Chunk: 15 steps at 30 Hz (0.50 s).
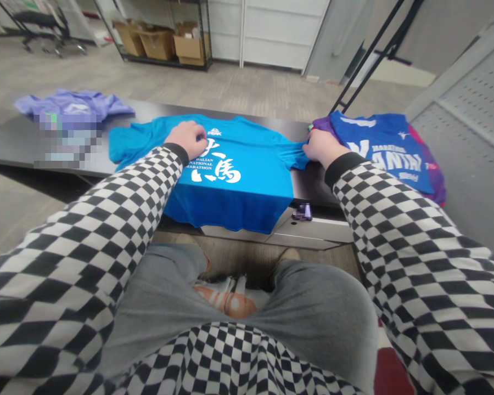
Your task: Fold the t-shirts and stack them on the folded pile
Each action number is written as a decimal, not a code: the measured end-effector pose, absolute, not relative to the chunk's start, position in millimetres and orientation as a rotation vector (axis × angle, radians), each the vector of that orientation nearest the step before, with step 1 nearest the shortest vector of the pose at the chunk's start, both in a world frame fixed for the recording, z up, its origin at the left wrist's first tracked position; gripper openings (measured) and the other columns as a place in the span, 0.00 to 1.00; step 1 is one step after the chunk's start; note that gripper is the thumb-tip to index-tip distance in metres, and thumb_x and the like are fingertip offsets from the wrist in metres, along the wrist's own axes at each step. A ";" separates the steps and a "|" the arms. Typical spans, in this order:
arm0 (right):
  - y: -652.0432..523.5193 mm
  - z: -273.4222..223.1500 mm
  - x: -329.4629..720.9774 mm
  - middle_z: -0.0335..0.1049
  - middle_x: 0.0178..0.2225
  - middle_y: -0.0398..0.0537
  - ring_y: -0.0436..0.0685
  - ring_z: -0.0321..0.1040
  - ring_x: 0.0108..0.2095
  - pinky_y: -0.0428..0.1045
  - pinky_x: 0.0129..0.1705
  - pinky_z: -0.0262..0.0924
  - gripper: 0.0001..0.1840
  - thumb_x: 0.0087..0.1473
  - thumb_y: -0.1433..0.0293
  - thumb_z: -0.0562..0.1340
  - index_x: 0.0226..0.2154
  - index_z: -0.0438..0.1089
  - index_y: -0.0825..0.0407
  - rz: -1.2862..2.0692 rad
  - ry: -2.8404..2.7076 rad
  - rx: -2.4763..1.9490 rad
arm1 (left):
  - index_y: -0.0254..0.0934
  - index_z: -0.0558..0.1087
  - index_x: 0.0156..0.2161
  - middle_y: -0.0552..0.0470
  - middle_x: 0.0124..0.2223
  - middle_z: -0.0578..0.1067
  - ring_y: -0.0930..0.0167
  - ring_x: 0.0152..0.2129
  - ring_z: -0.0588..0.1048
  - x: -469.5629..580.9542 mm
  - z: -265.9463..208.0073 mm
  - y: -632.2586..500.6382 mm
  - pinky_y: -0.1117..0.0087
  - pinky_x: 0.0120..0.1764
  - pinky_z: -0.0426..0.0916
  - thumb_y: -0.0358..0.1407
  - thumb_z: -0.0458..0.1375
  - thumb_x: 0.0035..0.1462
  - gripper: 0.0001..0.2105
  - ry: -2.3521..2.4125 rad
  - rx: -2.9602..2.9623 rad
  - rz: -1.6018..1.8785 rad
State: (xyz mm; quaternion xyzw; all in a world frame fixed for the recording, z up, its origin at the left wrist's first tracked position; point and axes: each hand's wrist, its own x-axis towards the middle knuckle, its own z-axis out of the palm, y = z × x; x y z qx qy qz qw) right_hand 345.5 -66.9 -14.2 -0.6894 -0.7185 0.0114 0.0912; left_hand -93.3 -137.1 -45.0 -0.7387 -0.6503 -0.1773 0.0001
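Note:
A bright blue T-shirt (257, 156) with white marathon lettering lies spread on the dark table, its hem hanging over the near edge. My left hand (188, 138) is on the shirt's chest beside the print, fingers curled down against the cloth; their tips are partly hidden. At the end of the sleeve on the right, my right hand (323, 147) has its fingers closed on the cuff. Just beyond that hand is a pile of folded shirts, with a darker blue printed shirt (379, 145) on top.
A crumpled lavender shirt (84, 103) lies at the table's left end, beside a blurred-out patch. The dark table (313, 184) has white panels and a small pixelated item (302, 212) beneath its front edge. A perforated grey panel (473, 120) stands right. Cardboard boxes (158, 43) fill a rack behind.

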 end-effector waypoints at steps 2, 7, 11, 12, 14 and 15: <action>-76.2 -5.4 337.9 0.75 0.62 0.81 0.87 0.75 0.64 0.79 0.67 0.69 0.28 0.72 0.61 0.66 0.65 0.74 0.63 -0.076 -2.133 -1.997 | 0.42 0.87 0.59 0.40 0.59 0.81 0.47 0.61 0.73 -93.3 -45.0 -137.3 0.46 0.68 0.68 0.45 0.56 0.67 0.24 -2.044 -2.329 -0.569; -85.5 -8.6 309.5 0.67 0.75 0.66 0.82 0.64 0.75 0.75 0.78 0.58 0.36 0.76 0.47 0.56 0.74 0.70 0.49 -0.038 -2.425 -1.580 | 0.42 0.87 0.60 0.40 0.61 0.81 0.47 0.63 0.73 -92.9 -43.5 -138.7 0.47 0.70 0.66 0.45 0.56 0.67 0.24 -2.059 -2.338 -0.593; -86.0 -31.2 297.2 0.52 0.84 0.58 0.80 0.48 0.83 0.78 0.82 0.46 0.46 0.74 0.41 0.52 0.82 0.59 0.48 0.207 -2.691 -1.554 | 0.44 0.87 0.59 0.41 0.60 0.81 0.48 0.62 0.73 -92.0 -42.5 -139.5 0.47 0.68 0.67 0.44 0.56 0.68 0.22 -2.070 -2.329 -0.582; -85.2 -34.8 297.5 0.49 0.85 0.56 0.81 0.44 0.84 0.80 0.82 0.43 0.47 0.74 0.40 0.53 0.83 0.57 0.46 0.236 -2.696 -1.594 | 0.44 0.87 0.58 0.41 0.60 0.81 0.49 0.62 0.73 -91.9 -42.5 -139.5 0.47 0.68 0.67 0.44 0.56 0.68 0.22 -2.062 -2.333 -0.585; -81.1 -36.6 300.5 0.47 0.86 0.52 0.80 0.41 0.85 0.80 0.83 0.42 0.49 0.72 0.37 0.55 0.84 0.55 0.43 0.265 -2.685 -1.628 | 0.41 0.87 0.57 0.40 0.59 0.80 0.49 0.61 0.73 -92.2 -42.8 -139.1 0.46 0.67 0.67 0.42 0.56 0.68 0.22 -2.038 -2.340 -0.591; -77.5 -35.1 302.2 0.49 0.85 0.51 0.79 0.44 0.84 0.78 0.83 0.44 0.50 0.71 0.36 0.56 0.83 0.57 0.42 0.276 -2.686 -1.624 | 0.39 0.87 0.56 0.39 0.58 0.80 0.49 0.60 0.73 -92.6 -43.1 -138.6 0.47 0.67 0.67 0.42 0.57 0.67 0.21 -2.024 -2.345 -0.592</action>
